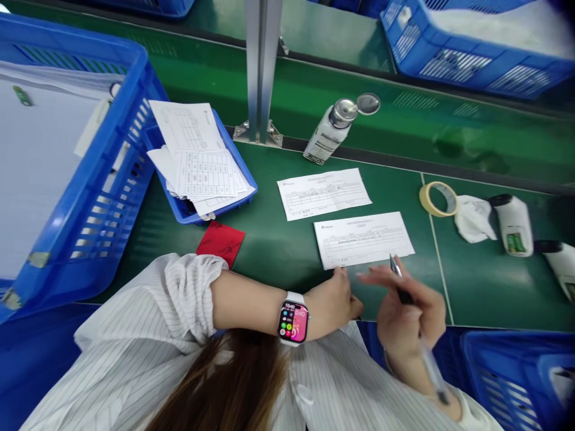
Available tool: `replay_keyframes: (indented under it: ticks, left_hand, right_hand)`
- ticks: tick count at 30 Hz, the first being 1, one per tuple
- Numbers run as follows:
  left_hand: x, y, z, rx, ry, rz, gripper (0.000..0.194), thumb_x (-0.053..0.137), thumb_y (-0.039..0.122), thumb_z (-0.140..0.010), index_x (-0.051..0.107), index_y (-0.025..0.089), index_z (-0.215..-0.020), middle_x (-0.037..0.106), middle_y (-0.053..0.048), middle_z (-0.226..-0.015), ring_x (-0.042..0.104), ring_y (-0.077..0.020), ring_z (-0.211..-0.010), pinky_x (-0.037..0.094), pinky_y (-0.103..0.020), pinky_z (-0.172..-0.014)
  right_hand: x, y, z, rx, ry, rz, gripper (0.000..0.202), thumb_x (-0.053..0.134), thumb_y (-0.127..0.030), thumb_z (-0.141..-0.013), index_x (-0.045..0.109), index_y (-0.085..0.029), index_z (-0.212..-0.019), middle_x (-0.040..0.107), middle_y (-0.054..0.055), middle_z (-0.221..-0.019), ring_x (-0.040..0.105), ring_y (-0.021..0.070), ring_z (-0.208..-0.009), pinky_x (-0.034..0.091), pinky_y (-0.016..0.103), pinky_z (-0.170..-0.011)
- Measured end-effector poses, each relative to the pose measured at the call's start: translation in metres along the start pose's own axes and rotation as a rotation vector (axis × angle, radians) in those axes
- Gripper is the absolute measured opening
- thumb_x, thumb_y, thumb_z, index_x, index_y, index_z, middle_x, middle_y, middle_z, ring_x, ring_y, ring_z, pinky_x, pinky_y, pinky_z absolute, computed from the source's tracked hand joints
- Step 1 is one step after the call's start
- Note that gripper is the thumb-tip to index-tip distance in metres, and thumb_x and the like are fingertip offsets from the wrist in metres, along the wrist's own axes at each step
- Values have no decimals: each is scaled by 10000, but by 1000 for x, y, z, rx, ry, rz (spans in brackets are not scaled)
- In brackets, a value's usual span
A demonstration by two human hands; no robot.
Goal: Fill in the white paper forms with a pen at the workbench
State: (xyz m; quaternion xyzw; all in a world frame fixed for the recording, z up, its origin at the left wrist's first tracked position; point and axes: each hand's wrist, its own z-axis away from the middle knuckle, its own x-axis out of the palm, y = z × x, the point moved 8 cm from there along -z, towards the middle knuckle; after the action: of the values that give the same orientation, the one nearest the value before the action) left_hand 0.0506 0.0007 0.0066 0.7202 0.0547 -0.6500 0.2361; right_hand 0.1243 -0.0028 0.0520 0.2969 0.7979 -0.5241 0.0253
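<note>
My right hand [411, 311] holds a pen [405, 296] between its fingers, with the tip near the lower right edge of a printed form pad [363, 239]. My left hand [332, 302], on the arm with a smartwatch [293, 322], rests at the table edge just below that pad; its fingers are curled and whatever they may hold is hidden. A second printed form [324, 193] lies just behind the pad. A white bottle [327, 134] with a metal top, its lid flipped open, stands behind the forms.
At the left are a large blue crate [135, 78] and a small blue tray [238, 158] of papers, with a red square [221, 242] in front. Tape [438, 199], a crumpled white cloth [475, 218] and white handheld devices [514, 224] lie right. A metal post [259, 72] rises behind.
</note>
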Motion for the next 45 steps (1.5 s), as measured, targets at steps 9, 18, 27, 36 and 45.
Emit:
replay_keyframes:
  ticks: [9, 18, 27, 36, 45]
  left_hand:
    - [1, 13, 3, 265, 130, -233, 241, 507, 353, -810, 560, 172, -960, 496, -164, -1276, 408, -308, -1233, 238, -444, -992]
    - [12, 12, 0, 254, 124, -192, 259, 543, 363, -770, 513, 159, -926, 493, -217, -1261, 487, -333, -1159, 251, -446, -963]
    - [9, 14, 0, 266, 116, -214, 266, 529, 380, -770, 520, 162, -921, 487, -223, -1267, 495, -342, -1148, 279, -431, -919]
    - [7, 19, 6, 346, 140, -250, 198, 502, 330, -810, 531, 156, -899, 528, -202, -1230, 528, -315, -1114, 316, -422, -906]
    - [-25, -8, -15, 329, 87, 24, 151, 464, 296, -845, 528, 161, -830, 636, -71, -961, 606, -183, -823, 457, -300, -634]
  right_hand:
    - [-14, 85, -17, 327, 15, 82, 253, 573, -322, -792, 542, -175, -588, 478, -44, -482, 431, 84, -464, 370, 238, -499]
    - [-13, 97, -13, 341, 115, 17, 153, 601, -321, -770, 542, -186, -728, 553, -24, -606, 485, 95, -517, 392, 238, -500]
    - [-24, 102, -21, 295, 268, 39, 196, 660, -325, -713, 587, -178, -818, 607, 13, -749, 568, 133, -688, 456, 282, -645]
    - [-73, 110, -11, 342, 192, 480, 313, 526, -420, -801, 598, -202, -1015, 667, 99, -1032, 639, 238, -887, 483, 413, -794]
    - [-77, 115, -3, 281, 51, 637, 476, 554, -408, -770, 492, -149, -1164, 569, 161, -1223, 572, 294, -1083, 480, 461, -870]
